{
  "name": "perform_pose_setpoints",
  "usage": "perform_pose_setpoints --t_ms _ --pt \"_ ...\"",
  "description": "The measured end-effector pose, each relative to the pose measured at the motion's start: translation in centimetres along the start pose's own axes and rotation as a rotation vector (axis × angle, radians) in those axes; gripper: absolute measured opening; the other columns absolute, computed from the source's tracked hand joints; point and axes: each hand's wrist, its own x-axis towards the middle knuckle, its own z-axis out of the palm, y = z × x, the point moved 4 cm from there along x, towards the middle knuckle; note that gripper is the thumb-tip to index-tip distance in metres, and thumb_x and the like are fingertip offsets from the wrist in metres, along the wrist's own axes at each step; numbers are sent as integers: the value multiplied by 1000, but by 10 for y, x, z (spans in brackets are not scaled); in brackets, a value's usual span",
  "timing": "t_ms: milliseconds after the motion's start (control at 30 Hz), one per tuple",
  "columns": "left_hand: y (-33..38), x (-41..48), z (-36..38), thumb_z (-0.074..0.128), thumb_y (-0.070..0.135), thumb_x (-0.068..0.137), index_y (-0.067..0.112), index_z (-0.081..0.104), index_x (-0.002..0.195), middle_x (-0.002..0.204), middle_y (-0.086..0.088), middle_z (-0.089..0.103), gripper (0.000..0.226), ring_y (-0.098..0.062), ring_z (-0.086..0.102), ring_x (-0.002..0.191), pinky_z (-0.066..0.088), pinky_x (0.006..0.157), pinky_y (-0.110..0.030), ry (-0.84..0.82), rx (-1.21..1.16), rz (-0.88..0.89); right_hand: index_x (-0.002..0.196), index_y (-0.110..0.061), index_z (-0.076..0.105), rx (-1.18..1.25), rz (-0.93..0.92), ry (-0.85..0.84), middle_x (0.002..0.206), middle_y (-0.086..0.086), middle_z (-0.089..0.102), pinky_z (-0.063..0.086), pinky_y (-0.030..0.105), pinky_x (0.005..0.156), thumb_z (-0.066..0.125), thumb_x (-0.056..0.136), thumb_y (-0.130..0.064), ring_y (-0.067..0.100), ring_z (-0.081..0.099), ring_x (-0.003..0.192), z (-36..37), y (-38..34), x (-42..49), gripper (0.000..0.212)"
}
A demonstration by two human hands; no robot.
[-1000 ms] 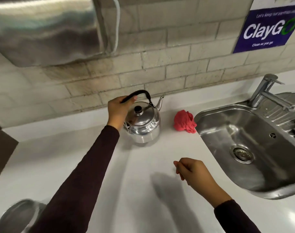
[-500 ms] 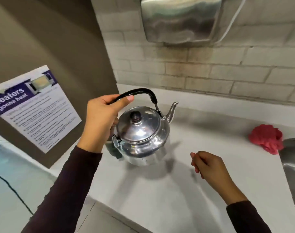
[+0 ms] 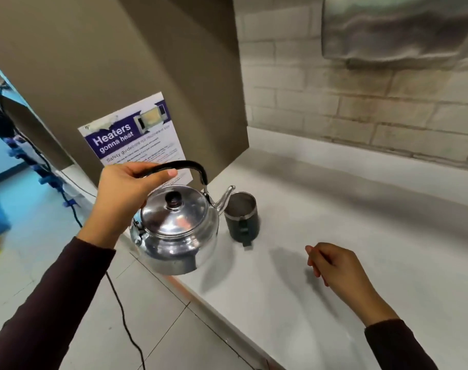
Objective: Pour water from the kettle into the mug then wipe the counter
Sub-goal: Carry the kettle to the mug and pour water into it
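Observation:
My left hand (image 3: 126,198) grips the black handle of a shiny steel kettle (image 3: 174,231), which hangs in the air over the counter's left end. Its spout points right, close to the rim of a dark mug (image 3: 242,218) with a steel inside. The mug stands upright on the white counter (image 3: 334,236), its handle facing me. My right hand (image 3: 334,265) hovers over the counter to the right of the mug, fingers loosely curled, holding nothing. The red cloth is out of view.
A brown side panel with a "Heaters gonna heat" poster (image 3: 135,141) stands just behind the mug. A steel wall unit (image 3: 401,28) hangs above the tiled backsplash. The counter's front edge runs diagonally, with tiled floor and a black cable (image 3: 120,311) below.
My left hand has carried the kettle leftward, off the counter and up next to the mug. The view swung left, so the sink and red cloth left the frame. My right hand stayed curled.

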Motion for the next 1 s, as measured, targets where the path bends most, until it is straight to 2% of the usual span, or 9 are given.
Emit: perform_pose_setpoints --t_ms 100,167,267,333,400,500,700,833,1000 --pt "-11 17 -3 81 20 67 27 72 78 52 20 68 16 10 58 45 43 48 -1 -37 114 31 60 -16 59 -29 10 0 59 10 62 43 28 56 54 92 -34 4 47 41 10 -5 7 37" --pt "-17 28 0 81 22 67 31 72 79 61 22 69 18 15 61 55 43 55 2 -93 182 51 60 -16 59 -40 14 8 59 9 62 43 26 55 54 92 -34 3 48 42 15 -8 10 37" --pt "-23 40 9 80 27 67 42 69 74 57 34 65 20 18 60 59 39 53 4 -198 273 68 60 -15 59 -46 18 20 54 1 58 40 23 54 54 92 -33 1 50 43 22 -10 15 36" --pt "-26 48 14 80 30 67 40 72 78 59 38 64 17 19 60 62 39 53 4 -239 330 78 61 -16 59 -52 24 27 52 -2 57 40 22 54 54 92 -33 1 51 43 24 -11 18 36" --pt "-29 56 17 79 31 67 36 75 83 59 28 68 17 18 59 61 40 53 1 -257 371 83 60 -17 59 -69 31 32 53 -1 58 41 22 54 53 92 -33 2 50 43 26 -11 20 37" --pt "-33 67 24 79 30 68 31 76 87 72 21 70 20 18 58 60 37 50 2 -293 392 91 60 -17 59 -89 43 49 53 0 58 42 23 54 53 92 -34 5 48 44 29 -13 24 36" --pt "-33 76 32 79 27 70 33 75 82 64 15 70 14 11 56 47 37 43 -1 -337 426 121 59 -18 59 -104 42 67 52 -1 56 40 21 53 54 92 -33 4 48 44 30 -15 26 36" --pt "-32 81 34 78 30 70 29 77 86 67 8 72 16 -3 63 55 45 48 -12 -367 537 156 58 -19 58 -122 50 83 50 -5 55 41 21 53 53 92 -33 4 48 44 30 -13 27 36" --pt "-29 87 31 77 28 71 32 76 84 53 16 68 14 10 59 51 39 44 -2 -406 571 192 57 -20 59 -129 63 84 48 -9 55 42 24 54 54 92 -33 5 46 44 33 -12 27 37"
